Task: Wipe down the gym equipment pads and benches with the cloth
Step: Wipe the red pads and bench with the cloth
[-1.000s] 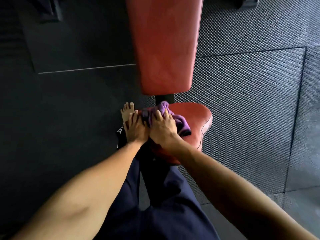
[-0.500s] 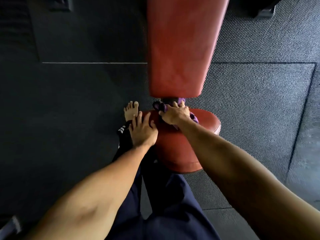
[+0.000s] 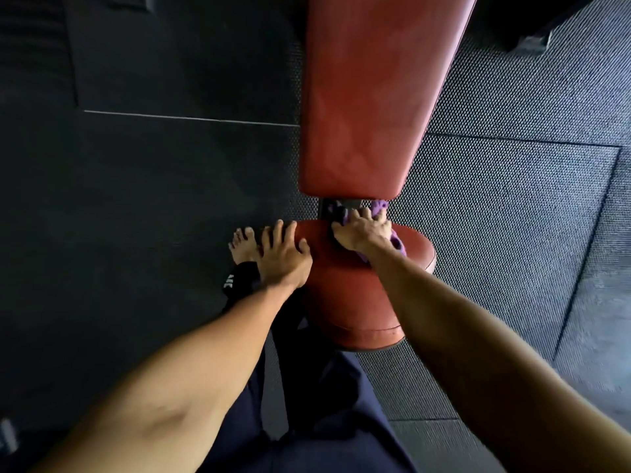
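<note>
Right hand [image 3: 363,232] had slid purple cloth [image 3: 379,205] forward to far edge of seat pad [image 3: 355,295], beside back pad [image 3: 375,97] | fingers curled over purple cloth | left hand [image 3: 283,257] rested on seat pad, fingers spread.

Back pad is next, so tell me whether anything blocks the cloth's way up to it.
Nothing visible does. The right hand holds the cloth at the seat pad's far edge; only a gap with a dark bracket precedes the bare back pad.
</note>
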### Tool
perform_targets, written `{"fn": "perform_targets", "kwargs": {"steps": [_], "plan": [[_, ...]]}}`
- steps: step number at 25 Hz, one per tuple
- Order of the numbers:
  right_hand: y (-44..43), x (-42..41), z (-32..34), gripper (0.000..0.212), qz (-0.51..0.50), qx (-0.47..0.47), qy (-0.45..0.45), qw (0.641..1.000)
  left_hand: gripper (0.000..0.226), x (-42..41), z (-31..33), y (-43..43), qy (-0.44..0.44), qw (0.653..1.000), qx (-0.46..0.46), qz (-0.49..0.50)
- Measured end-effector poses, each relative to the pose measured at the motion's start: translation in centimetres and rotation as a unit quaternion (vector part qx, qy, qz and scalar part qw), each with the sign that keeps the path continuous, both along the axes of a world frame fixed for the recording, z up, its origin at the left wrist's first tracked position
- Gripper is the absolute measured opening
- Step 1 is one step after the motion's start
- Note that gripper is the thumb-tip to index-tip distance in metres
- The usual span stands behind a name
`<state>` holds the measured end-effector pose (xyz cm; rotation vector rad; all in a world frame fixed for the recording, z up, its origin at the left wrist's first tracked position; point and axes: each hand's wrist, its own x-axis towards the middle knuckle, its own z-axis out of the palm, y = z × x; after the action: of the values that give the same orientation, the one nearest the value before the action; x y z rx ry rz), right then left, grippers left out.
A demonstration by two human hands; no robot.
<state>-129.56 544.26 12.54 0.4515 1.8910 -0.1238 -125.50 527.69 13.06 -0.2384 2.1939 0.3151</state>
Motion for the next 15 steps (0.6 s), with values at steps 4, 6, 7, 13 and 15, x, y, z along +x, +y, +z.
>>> {"fn": "perform_targets", "kwargs": {"steps": [4, 6, 7, 13, 15], "plan": [[-6.3, -0.3, 3.1, 0.072, 0.037, -0.028, -0.003, 0.999, 0.058, -0.5, 1.2, -0.2, -0.022, 0.998, -0.004, -0.062], [-7.0, 0.9, 6.3, 0.066, 0.061, -0.04, 0.011, 0.997, 0.057, -0.7, 1.3, -0.3, 0.019, 0.993, 0.026, -0.115], [-6.6, 1.9, 7.9, 0.063, 0.068, -0.058, 0.025, 0.996, 0.061, -0.9, 1.3, -0.6, 0.034, 0.993, 0.027, -0.107], [0.2, 4.9, 9.6, 0.069, -0.009, 0.006, 0.019, 1.0, 0.054, -1.2, 0.4, -0.5, -0.052, 0.998, 0.038, -0.02], [-1.2, 3.0, 7.6, 0.075, -0.04, 0.045, -0.026, 0.998, 0.052, -1.6, 0.5, -0.5, -0.022, 0.998, 0.041, -0.036]]}}
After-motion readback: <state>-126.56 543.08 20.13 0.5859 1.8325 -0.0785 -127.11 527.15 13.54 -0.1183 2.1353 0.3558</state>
